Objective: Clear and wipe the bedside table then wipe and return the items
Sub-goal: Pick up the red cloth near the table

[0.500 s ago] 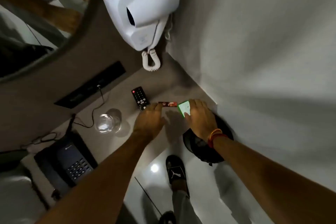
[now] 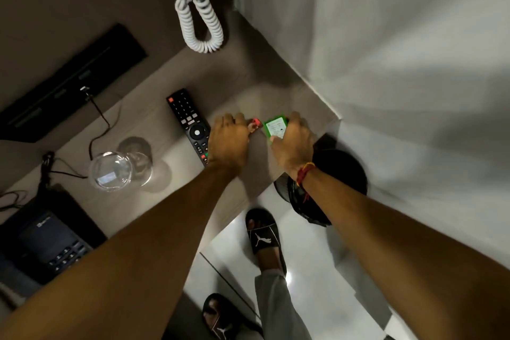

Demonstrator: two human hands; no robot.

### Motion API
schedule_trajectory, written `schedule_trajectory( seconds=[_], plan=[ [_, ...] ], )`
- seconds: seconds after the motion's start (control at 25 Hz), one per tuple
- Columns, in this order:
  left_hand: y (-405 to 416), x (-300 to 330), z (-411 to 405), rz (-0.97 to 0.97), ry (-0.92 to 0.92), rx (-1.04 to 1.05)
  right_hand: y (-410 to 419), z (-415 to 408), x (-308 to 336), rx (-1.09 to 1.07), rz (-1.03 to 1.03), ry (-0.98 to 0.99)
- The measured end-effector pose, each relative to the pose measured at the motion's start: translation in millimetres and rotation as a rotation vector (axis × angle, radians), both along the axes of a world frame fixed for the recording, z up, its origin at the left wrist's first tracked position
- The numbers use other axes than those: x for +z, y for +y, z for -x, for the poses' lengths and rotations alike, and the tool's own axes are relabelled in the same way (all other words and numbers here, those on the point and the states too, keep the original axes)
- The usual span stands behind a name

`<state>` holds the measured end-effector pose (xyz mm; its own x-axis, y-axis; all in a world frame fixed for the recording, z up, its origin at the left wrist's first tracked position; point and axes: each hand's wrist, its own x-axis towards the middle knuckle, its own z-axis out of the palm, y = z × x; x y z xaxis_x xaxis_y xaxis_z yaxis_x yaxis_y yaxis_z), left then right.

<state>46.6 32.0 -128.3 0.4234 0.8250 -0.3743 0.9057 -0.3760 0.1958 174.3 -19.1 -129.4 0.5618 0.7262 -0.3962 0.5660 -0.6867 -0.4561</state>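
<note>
The table [image 2: 176, 130] is being viewed from above and is running diagonally from lower left to upper right. Its far side is being bounded by a brown panel, its right end by a pale wall [image 2: 400, 63], and its near edge is dropping to a glossy floor [image 2: 317, 243]. Open tabletop is being left between the remote and the wall corner, and in a strip along the near edge beneath the left forearm.

A phone [image 2: 47, 243] is being kept at the table's left end, with its cables trailing toward the panel. A black bin [image 2: 339, 174] is being kept on the floor, just beside the table's right corner. A glass [image 2: 116, 171] is being kept between the phone and the remote, apart from both. A coiled cord [image 2: 200, 22] is being left hanging above the far side.

The remote [image 2: 190, 124] is being kept flat, with its long axis running from far-left to near-right and its near end touching the left hand.

The left hand [image 2: 229, 143] is being curled, knuckles up, over a small red packet [image 2: 255, 123]; whether the packet is being pinched cannot be told. A green card [image 2: 276, 128] is being pinched at its edges by the right hand [image 2: 295, 143], face up, near the table's right corner. The packet and card are being held just beside each other.
</note>
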Motion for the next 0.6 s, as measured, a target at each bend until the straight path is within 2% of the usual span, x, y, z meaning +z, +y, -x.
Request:
schedule_trajectory(
  seconds=[0.08,0.2,0.32,0.48,0.6],
  plan=[
    [-8.2,0.7,-6.2,0.092,-0.084,0.091,-11.6,-6.0,2.6,-0.063,-0.05,0.072],
    [-40.2,-0.7,-26.1,0.223,-0.308,0.139,-52.5,-25.2,4.4,-0.224,-0.13,0.122],
    [-99.6,-5.6,-70.4,0.4,-0.49,0.222,-110.0,-57.0,0.9,-0.346,-0.063,0.03],
    [-155.0,-49.9,-116.0,0.532,-0.361,0.335,-166.9,-102.1,-31.1,-0.409,0.099,0.07],
    [-164.9,-68.6,-123.4,0.537,-0.262,0.365,-181.4,-123.8,-48.1,-0.28,0.184,0.012]
  ],
)
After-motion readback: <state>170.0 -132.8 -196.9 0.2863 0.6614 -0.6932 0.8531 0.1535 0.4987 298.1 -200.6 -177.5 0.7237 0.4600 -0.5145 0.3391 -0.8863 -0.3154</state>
